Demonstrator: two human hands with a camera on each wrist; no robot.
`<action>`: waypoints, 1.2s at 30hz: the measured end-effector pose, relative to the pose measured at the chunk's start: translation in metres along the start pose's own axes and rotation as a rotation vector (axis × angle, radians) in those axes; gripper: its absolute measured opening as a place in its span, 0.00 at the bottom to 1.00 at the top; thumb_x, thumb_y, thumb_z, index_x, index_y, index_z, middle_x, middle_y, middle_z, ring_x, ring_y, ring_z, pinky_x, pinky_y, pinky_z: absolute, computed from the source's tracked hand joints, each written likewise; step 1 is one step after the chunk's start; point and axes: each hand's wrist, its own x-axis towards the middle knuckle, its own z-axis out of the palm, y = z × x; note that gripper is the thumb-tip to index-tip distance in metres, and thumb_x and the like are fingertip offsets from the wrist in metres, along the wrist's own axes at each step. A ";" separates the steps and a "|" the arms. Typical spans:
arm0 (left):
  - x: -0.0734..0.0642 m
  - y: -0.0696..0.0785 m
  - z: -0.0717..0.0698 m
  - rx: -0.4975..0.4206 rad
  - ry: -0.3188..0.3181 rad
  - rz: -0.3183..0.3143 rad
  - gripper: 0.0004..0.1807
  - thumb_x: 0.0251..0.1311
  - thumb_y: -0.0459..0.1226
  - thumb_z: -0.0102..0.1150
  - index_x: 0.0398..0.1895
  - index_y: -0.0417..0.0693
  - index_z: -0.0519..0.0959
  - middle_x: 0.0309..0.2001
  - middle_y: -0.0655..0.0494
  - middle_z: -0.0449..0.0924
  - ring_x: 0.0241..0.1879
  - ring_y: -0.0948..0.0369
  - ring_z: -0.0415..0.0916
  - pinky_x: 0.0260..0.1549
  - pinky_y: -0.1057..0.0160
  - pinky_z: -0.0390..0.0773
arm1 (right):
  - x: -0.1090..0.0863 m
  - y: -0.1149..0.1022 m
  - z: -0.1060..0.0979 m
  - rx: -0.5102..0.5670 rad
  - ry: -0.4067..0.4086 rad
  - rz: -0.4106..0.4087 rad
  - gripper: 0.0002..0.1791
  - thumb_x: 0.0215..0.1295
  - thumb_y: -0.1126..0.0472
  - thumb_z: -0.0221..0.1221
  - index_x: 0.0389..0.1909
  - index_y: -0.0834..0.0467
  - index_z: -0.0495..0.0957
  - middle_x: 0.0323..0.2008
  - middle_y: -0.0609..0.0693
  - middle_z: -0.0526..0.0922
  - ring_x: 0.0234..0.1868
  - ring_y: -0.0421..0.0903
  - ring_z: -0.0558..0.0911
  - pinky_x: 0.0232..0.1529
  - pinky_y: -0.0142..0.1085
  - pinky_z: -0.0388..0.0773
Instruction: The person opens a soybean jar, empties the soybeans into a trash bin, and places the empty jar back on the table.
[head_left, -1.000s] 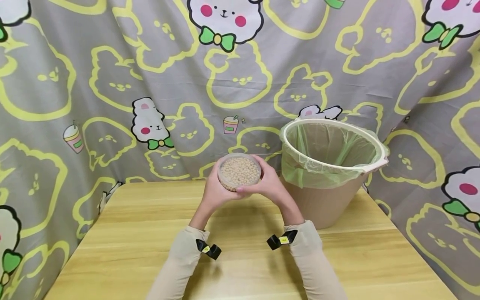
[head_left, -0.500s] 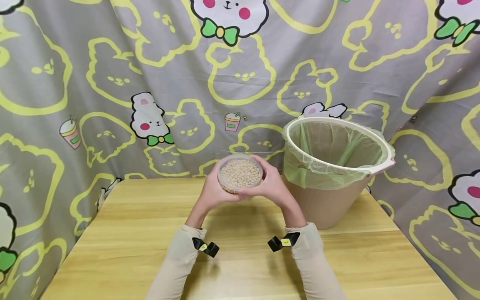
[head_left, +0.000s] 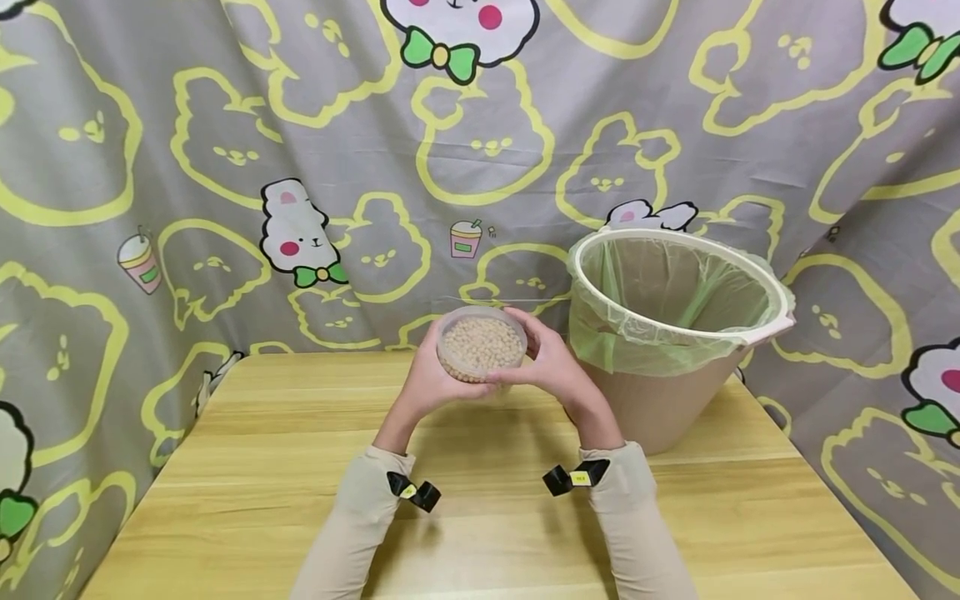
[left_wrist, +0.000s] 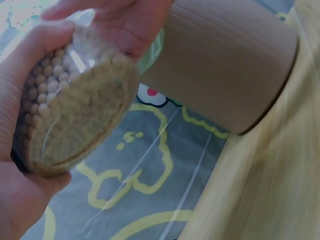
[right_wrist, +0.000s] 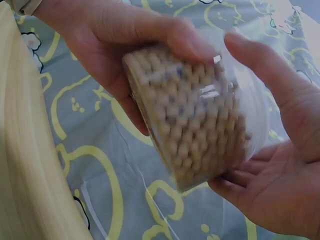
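Observation:
A clear, round plastic jar (head_left: 482, 343) full of small beige balls is held above the back part of the table, its round top facing the head camera. My left hand (head_left: 435, 371) grips it from the left, with the thumb on the near side. From the right, my right hand (head_left: 551, 362) holds it, fingers curled round the far side. In the left wrist view the jar's flat base (left_wrist: 82, 117) shows. In the right wrist view the balls fill most of the jar (right_wrist: 192, 110), and the thumb lies near its clear upper end. Whether a lid is on, I cannot tell.
A tall beige bin (head_left: 637, 404) lined with a green plastic bag (head_left: 637, 346) stands on the right of the wooden table (head_left: 285, 475), its mouth open upward. Behind the table hangs a grey patterned curtain (head_left: 360, 150).
The jar stays in both hands at nearly the same place. My right hand and forearm have shifted slightly right. The head view has tilted a little downward.

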 end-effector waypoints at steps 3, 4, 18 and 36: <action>0.000 -0.001 0.006 0.066 0.068 -0.022 0.67 0.25 0.39 0.89 0.76 0.53 0.59 0.68 0.51 0.70 0.66 0.52 0.70 0.65 0.44 0.73 | 0.000 -0.001 0.007 -0.035 0.060 0.028 0.60 0.46 0.58 0.80 0.79 0.57 0.56 0.72 0.54 0.70 0.70 0.54 0.72 0.72 0.54 0.67; 0.000 -0.001 0.007 0.083 0.086 -0.028 0.68 0.24 0.40 0.89 0.76 0.52 0.59 0.68 0.50 0.70 0.66 0.51 0.70 0.65 0.44 0.73 | 0.000 -0.002 0.009 -0.058 0.080 0.032 0.61 0.44 0.57 0.81 0.79 0.56 0.56 0.72 0.54 0.69 0.69 0.54 0.73 0.71 0.54 0.68; 0.000 -0.002 0.010 0.127 0.070 -0.069 0.69 0.27 0.41 0.88 0.78 0.49 0.56 0.70 0.47 0.68 0.69 0.49 0.68 0.69 0.45 0.69 | 0.000 -0.006 0.023 -0.200 0.175 0.029 0.65 0.37 0.51 0.83 0.78 0.53 0.58 0.71 0.56 0.68 0.66 0.55 0.73 0.67 0.53 0.72; 0.000 -0.010 -0.009 -0.055 -0.125 -0.007 0.62 0.32 0.31 0.86 0.76 0.52 0.61 0.67 0.48 0.71 0.64 0.51 0.70 0.66 0.47 0.71 | -0.001 0.001 0.008 -0.160 0.015 -0.058 0.62 0.39 0.56 0.82 0.77 0.58 0.60 0.74 0.54 0.68 0.68 0.54 0.72 0.70 0.51 0.69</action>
